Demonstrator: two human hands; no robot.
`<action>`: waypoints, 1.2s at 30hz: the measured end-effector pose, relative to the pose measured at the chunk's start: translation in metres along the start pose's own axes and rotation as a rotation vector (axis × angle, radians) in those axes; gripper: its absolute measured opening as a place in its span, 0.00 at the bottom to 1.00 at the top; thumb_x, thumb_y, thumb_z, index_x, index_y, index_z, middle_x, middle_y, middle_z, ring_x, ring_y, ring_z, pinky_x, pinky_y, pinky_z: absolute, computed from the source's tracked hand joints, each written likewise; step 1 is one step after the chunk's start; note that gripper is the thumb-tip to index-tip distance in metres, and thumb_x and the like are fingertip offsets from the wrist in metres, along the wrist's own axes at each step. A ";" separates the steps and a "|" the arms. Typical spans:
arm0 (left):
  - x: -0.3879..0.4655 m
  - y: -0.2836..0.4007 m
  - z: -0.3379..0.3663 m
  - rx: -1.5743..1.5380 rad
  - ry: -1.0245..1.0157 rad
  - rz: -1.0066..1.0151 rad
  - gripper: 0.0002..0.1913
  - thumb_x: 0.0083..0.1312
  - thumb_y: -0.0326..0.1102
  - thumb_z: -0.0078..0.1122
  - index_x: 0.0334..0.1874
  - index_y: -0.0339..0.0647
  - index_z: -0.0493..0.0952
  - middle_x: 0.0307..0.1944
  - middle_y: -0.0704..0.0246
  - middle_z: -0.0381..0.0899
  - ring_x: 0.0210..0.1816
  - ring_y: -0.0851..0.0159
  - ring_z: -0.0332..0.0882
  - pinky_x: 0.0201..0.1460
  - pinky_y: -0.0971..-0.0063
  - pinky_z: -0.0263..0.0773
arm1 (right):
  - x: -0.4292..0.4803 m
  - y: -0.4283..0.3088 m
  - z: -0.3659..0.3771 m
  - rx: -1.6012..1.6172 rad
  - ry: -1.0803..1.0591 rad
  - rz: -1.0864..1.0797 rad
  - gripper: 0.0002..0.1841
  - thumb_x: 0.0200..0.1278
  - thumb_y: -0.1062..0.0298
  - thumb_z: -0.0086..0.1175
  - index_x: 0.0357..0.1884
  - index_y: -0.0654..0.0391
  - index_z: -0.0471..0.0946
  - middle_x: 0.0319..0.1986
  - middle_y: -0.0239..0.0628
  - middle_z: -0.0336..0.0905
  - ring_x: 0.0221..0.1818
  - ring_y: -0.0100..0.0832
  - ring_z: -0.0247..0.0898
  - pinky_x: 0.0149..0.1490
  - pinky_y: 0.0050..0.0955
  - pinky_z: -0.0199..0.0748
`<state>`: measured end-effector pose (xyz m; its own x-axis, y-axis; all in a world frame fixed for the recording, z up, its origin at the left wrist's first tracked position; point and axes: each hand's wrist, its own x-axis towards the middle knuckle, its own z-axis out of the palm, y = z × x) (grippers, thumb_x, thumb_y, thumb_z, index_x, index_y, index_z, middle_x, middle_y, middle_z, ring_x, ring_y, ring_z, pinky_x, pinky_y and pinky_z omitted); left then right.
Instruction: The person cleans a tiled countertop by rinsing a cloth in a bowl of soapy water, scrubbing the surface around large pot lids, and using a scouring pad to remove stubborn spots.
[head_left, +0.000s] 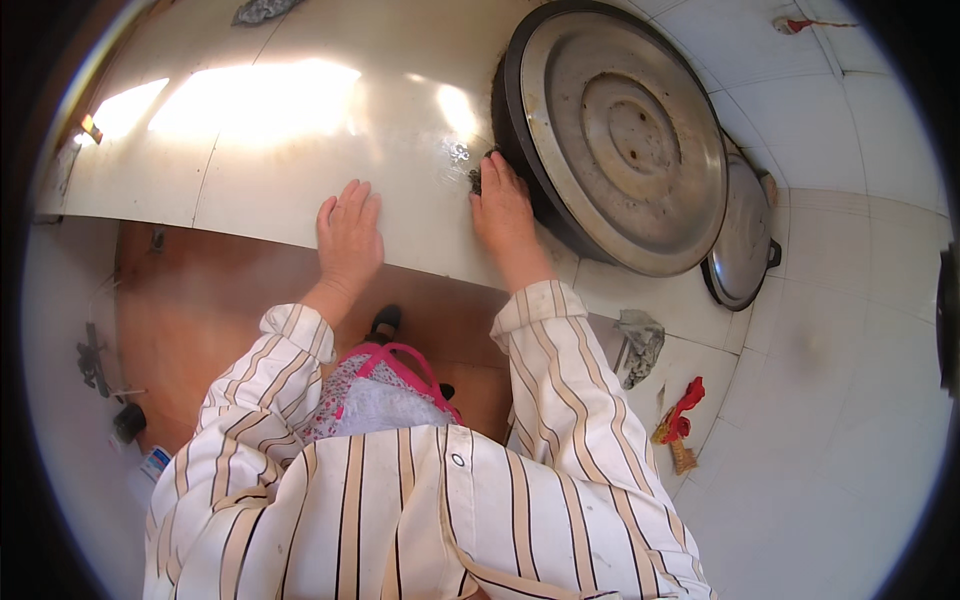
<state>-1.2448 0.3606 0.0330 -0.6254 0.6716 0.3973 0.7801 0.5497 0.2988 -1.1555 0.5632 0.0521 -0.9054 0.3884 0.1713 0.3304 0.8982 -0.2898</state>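
My left hand (351, 236) lies palm down on the front edge of the white tiled counter (247, 176), fingers stretched out and nothing in them. Under the fingers of my right hand (504, 202) is a dark scouring pad (475, 180), pressed to the countertop and mostly covered by the hand. Wet, shiny streaks mark the tile just beside it. Right against that hand stands a large dark wok (517, 112) set into the counter. A wide round metal lid (630, 135) covers it.
A smaller lidded pan (739, 232) stands behind the wok by the tiled wall (817, 240). Grey cloths (641, 345) (262, 9) lie at the counter's right and far left. A red wrapper (682, 409) is at lower right. Brown floor (202, 292) shows below the counter.
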 end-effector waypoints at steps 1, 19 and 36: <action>0.003 -0.008 -0.002 -0.002 -0.006 -0.015 0.19 0.49 0.23 0.50 0.47 0.40 0.70 0.52 0.64 0.70 0.61 0.59 0.63 0.61 0.61 0.53 | -0.003 -0.001 -0.003 0.000 -0.014 -0.007 0.26 0.52 0.70 0.54 0.56 0.63 0.65 0.58 0.50 0.62 0.59 0.48 0.59 0.60 0.40 0.60; 0.021 -0.021 0.005 0.035 0.011 -0.044 0.15 0.49 0.25 0.50 0.41 0.45 0.70 0.46 0.72 0.70 0.55 0.64 0.66 0.54 0.69 0.59 | -0.018 0.016 -0.001 -0.009 -0.061 -0.099 0.20 0.54 0.78 0.44 0.52 0.61 0.66 0.58 0.53 0.62 0.59 0.50 0.59 0.61 0.43 0.59; 0.023 -0.021 0.004 0.013 0.053 0.001 0.16 0.47 0.24 0.51 0.40 0.44 0.69 0.46 0.70 0.70 0.53 0.62 0.67 0.51 0.67 0.61 | -0.025 0.031 -0.012 0.080 -0.057 -0.167 0.18 0.56 0.76 0.44 0.51 0.62 0.69 0.52 0.55 0.67 0.53 0.51 0.67 0.54 0.39 0.68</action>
<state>-1.2755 0.3666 0.0322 -0.6226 0.6452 0.4429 0.7802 0.5558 0.2871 -1.1190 0.5836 0.0502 -0.9604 0.2206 0.1700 0.1539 0.9291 -0.3362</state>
